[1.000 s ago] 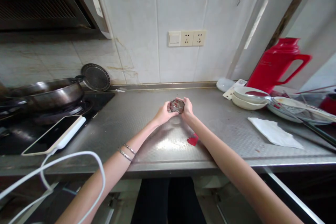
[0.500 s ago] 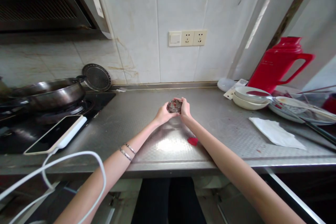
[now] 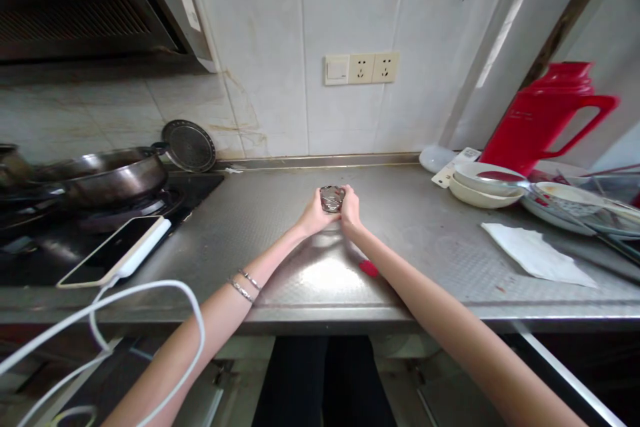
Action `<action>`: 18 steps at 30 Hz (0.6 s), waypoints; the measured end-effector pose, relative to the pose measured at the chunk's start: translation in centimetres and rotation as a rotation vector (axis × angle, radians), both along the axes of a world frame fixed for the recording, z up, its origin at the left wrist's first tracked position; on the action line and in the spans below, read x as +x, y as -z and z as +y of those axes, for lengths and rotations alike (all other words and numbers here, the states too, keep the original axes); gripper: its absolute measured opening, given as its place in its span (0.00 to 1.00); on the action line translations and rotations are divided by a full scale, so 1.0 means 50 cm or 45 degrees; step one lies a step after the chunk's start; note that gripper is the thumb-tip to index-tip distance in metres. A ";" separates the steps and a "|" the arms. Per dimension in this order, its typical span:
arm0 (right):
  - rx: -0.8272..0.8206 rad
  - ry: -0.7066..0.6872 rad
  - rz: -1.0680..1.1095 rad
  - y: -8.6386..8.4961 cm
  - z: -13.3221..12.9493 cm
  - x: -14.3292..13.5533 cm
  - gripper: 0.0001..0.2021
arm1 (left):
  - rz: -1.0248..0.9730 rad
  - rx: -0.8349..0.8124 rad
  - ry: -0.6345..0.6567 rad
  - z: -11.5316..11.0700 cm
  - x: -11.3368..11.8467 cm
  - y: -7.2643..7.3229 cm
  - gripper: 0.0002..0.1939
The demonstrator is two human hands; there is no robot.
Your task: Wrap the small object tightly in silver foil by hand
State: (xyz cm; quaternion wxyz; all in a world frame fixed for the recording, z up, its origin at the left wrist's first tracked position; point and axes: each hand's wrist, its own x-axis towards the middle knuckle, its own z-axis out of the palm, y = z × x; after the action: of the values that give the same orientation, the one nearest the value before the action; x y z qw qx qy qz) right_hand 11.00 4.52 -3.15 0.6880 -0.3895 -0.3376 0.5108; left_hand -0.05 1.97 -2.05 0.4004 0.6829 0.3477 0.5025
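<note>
Between my two hands, over the middle of the steel counter [image 3: 260, 213], is a small round, shiny, glassy object [image 3: 333, 199] with dark and reddish-brown patches. Its exact kind is not clear. My left hand [image 3: 316, 216] curls around its left and near side, two bracelets on that wrist. On its right side my right hand [image 3: 351, 207] is wrapped, the thumb side toward the top. The two hands meet at the near edge. A small red piece [image 3: 369, 268] lies on the counter beside my right forearm.
At left, a steel pan [image 3: 113, 177] sits on the stove near a phone [image 3: 113, 252] with a white cable [image 3: 165, 285]. To the right are a red thermos [image 3: 540, 123], stacked bowls [image 3: 485, 190], a plate with utensils [image 3: 565, 217] and a white napkin [image 3: 537, 255].
Both hands still hold the round object, whose top surface looks slightly different, as if turned a little. The whole view has shifted slightly.
</note>
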 end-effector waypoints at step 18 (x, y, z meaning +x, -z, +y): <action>-0.155 -0.075 0.058 -0.045 -0.018 0.020 0.24 | -0.130 -0.194 0.194 -0.003 -0.004 -0.012 0.27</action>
State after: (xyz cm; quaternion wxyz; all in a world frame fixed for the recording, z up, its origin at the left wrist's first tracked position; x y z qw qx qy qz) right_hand 12.00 3.62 -0.90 0.6552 -0.4088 -0.3016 0.5591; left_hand -0.24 1.84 -1.47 0.5053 0.6486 0.3109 0.4768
